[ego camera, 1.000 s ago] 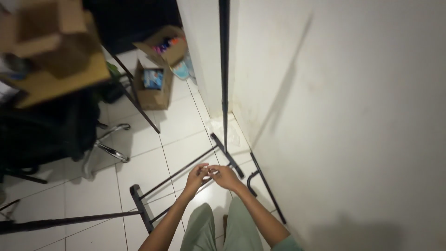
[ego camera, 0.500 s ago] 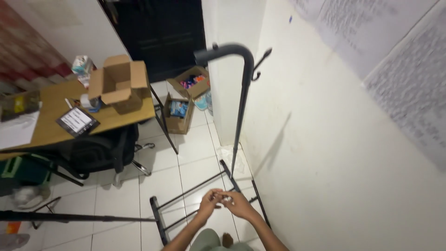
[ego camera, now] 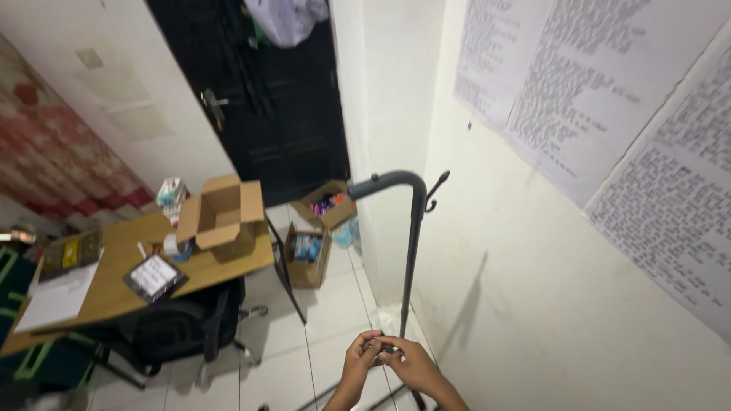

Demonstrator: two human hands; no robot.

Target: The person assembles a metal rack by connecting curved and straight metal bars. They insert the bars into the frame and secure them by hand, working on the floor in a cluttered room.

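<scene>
1. Dark metal makes up the upright pole (ego camera: 410,266) of a clothes rack, which rises at the near right beside the white wall (ego camera: 487,289) and bends over at its top into a curved bar with a small hook (ego camera: 435,186) on the wall side.
2. Both hands meet low in the frame, right in front of the pole's lower part; the left hand (ego camera: 361,360) and right hand (ego camera: 409,364) have their fingertips pressed together around something small and dark.
3. That small piece is mostly hidden; it may be a screw or fitting, but the view is too poor to be sure.
4. Grip: both hands are pinched closed on it, fingers curled tight with no gap showing between them.
5. To do this well, I judge the piece should stay pinched firmly in one hand while the other works it, held close to the pole so it cannot drop onto the white tiled floor (ego camera: 327,327).
6. Far left stands a wooden desk (ego camera: 114,293) bearing an open cardboard box (ego camera: 221,217) and a tablet (ego camera: 154,276); more cardboard boxes (ego camera: 312,243) sit by the black door (ego camera: 266,114).
</scene>
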